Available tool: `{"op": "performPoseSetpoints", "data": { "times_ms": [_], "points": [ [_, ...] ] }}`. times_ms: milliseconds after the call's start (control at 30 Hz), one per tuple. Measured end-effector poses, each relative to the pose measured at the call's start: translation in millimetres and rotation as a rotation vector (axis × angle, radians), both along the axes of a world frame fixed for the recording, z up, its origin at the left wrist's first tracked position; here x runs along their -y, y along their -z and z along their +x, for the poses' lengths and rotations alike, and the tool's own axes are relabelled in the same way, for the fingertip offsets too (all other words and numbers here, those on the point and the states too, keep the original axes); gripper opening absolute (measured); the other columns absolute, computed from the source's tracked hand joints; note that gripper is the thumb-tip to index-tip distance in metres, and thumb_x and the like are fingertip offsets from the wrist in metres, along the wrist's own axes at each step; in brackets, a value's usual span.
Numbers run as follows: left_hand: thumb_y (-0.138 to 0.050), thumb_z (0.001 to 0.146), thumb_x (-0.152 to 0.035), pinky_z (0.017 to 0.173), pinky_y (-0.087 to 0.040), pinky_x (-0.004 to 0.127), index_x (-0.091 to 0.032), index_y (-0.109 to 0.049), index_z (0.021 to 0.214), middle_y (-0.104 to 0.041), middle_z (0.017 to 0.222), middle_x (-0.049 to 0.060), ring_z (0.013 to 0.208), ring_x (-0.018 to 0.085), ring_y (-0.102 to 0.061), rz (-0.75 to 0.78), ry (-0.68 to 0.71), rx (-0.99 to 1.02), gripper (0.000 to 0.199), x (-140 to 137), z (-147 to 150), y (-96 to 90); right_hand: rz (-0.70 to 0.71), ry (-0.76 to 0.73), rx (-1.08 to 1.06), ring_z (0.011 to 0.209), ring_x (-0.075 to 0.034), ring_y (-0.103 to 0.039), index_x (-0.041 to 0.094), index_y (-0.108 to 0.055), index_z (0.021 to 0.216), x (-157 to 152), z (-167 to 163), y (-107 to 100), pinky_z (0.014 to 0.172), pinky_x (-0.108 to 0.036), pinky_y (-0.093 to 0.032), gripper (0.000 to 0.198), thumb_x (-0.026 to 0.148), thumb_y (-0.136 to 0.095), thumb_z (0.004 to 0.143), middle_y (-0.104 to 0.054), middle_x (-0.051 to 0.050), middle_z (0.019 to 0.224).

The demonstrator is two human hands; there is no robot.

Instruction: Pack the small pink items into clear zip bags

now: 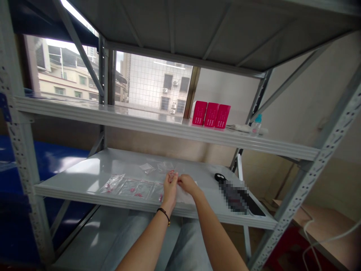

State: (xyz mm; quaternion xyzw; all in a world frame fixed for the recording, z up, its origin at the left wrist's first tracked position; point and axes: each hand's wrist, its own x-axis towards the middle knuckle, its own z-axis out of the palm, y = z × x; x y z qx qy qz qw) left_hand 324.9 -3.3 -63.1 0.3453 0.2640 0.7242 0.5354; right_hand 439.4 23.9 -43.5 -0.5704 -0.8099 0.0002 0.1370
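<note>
My left hand [170, 185] and my right hand [187, 183] meet above the middle of the grey shelf board [203, 171]. The fingers of both are closed in a pinch; what they grip is too small and blurred to make out. Under and beside them lies a whitish, see-through sheet or bag [184, 196]. To the left, several clear plastic bags with small pinkish-red pieces in them form a row, among them a crinkled bag [114, 182] and a flat bag [128, 188]. Behind my hands are a small clear bag [147, 168] and some crumpled clear plastic [166, 166].
A black item [220, 177], partly pixelated, rests on the board at right. Pink boxes [212, 114], a blue-capped bottle [256, 124] and a whitish bundle [239, 128] stand on the shelf above, whose front beam [158, 126] crosses over my hands. A metal upright [318, 165] bounds the right.
</note>
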Motion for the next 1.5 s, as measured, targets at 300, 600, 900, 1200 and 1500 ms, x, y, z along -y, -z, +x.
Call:
{"op": "performPoseSetpoints", "data": {
  "times_ms": [300,600,900,1200,1500],
  "points": [
    [-0.074,0.076,-0.047,0.087,-0.049,0.033,-0.016,-0.063,0.107,-0.068,0.105,0.009,0.098,0.021,-0.065,0.014,0.011,-0.030,0.045,-2,1,2.7,0.057,-0.009,-0.115,0.083,-0.019,-0.063,0.017,-0.073,0.088,5,2,3,0.078,-0.026,-0.042,0.020,0.011,-0.054,0.086,-0.072,-0.008,0.089],
    [-0.075,0.075,-0.045,0.095,-0.044,0.035,-0.018,-0.066,0.113,-0.068,0.115,0.012,0.107,0.024,-0.062,0.054,0.052,-0.138,0.048,-1,-2,3.0,0.175,-0.070,-0.392,0.088,-0.019,-0.065,0.015,-0.068,0.105,15,9,-50,0.078,-0.027,-0.048,0.029,0.026,-0.043,0.095,-0.073,-0.008,0.098],
    [-0.070,0.078,-0.047,0.098,-0.041,0.034,-0.019,-0.067,0.111,-0.068,0.118,0.010,0.112,0.024,-0.059,0.053,0.066,-0.150,0.043,5,-3,-4.9,0.230,-0.025,-0.384,0.099,-0.020,-0.063,0.017,-0.071,0.107,40,7,-56,0.088,-0.030,-0.044,0.033,0.020,-0.039,0.096,-0.070,-0.011,0.106],
    [-0.060,0.083,-0.058,0.087,-0.045,0.033,-0.024,-0.062,0.120,-0.066,0.119,0.009,0.113,0.023,-0.059,-0.044,0.107,-0.062,0.050,1,-3,-21.2,0.183,0.034,-0.243,0.096,-0.023,-0.055,0.020,-0.073,0.098,86,6,21,0.090,-0.032,-0.040,0.023,0.016,-0.052,0.091,-0.066,-0.009,0.099],
    [-0.053,0.087,-0.061,0.063,-0.042,0.025,-0.022,-0.066,0.117,-0.070,0.092,0.007,0.083,0.019,-0.063,-0.015,0.416,-0.285,0.051,93,-87,-26.2,0.231,-0.073,-0.740,0.091,-0.019,-0.058,0.024,-0.055,0.130,145,-21,-11,0.080,-0.030,-0.048,0.035,0.024,-0.043,0.096,-0.060,-0.008,0.110]
  ]
}}
